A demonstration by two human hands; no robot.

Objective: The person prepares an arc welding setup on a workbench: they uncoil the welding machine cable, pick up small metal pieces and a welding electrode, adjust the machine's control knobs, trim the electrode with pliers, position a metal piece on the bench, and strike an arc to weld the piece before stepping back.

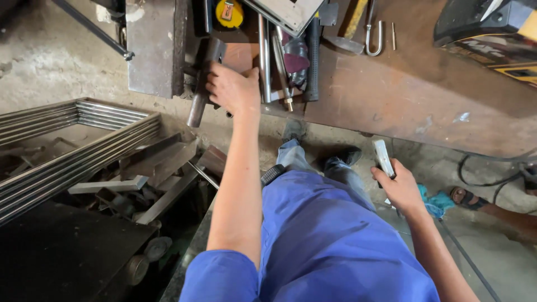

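Left hand [232,89] clamps the steel pipe [202,84] on the bench [391,95]; right hand [400,187] grips a white marker [383,157], positioning underway.

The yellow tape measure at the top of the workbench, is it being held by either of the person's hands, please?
No, the yellow tape measure lies untouched; the left hand grips a metal tube and the right hand holds a white flat piece.
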